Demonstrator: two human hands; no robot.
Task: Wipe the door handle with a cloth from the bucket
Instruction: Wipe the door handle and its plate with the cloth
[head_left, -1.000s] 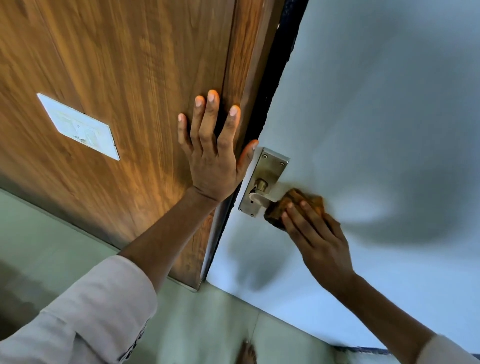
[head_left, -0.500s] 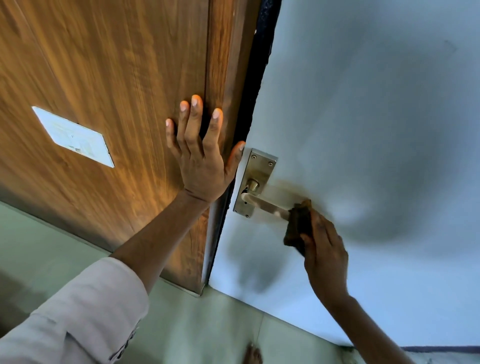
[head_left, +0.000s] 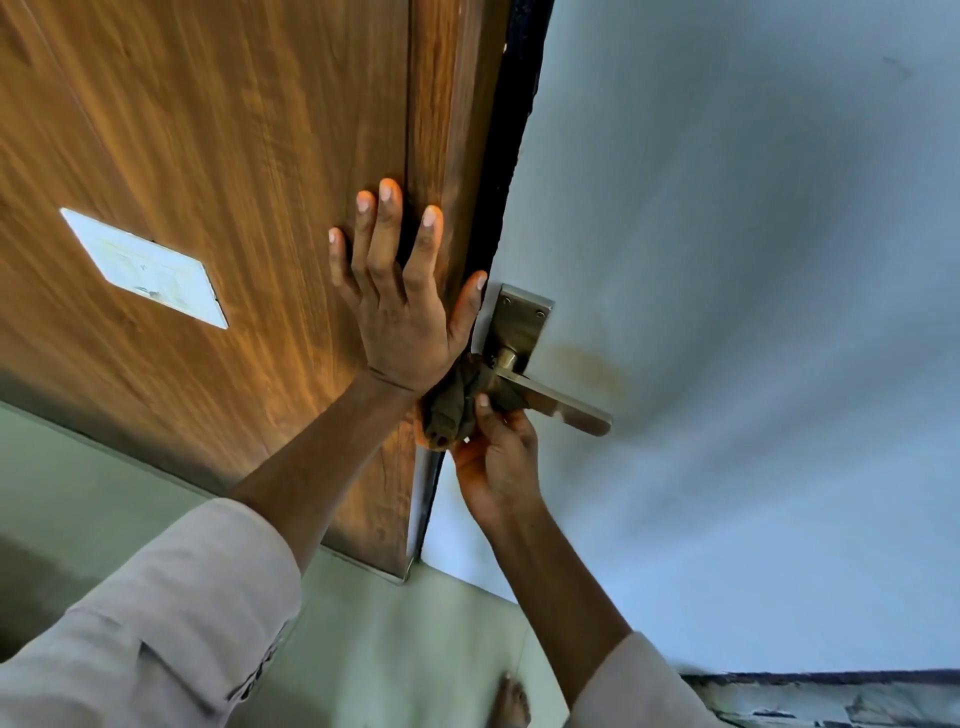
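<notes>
A metal lever door handle (head_left: 566, 405) on a rectangular backplate (head_left: 519, 325) is fixed to the pale blue-white door (head_left: 727, 312). A dark brownish cloth (head_left: 457, 400) is wrapped around the handle's inner end, by the spindle. My right hand (head_left: 493, 462) grips the cloth from below, thumb on top. Flat on the brown wooden door (head_left: 208, 156) rests my left hand (head_left: 400, 306), fingers spread, thumb near the backplate. The lever's outer end is bare. No bucket is in view.
A white rectangular plate (head_left: 145, 267) is set in the wooden door. A black gap (head_left: 511, 156) runs between the two doors. Pale green floor (head_left: 78, 467) lies below, with a bare foot (head_left: 511, 701) at the bottom edge. A yellowish smear (head_left: 587, 364) marks the pale door.
My right hand has slid the cloth along the lever from its outer end back to the spindle, leaving the outer end uncovered. My left hand stays flat on the wood.
</notes>
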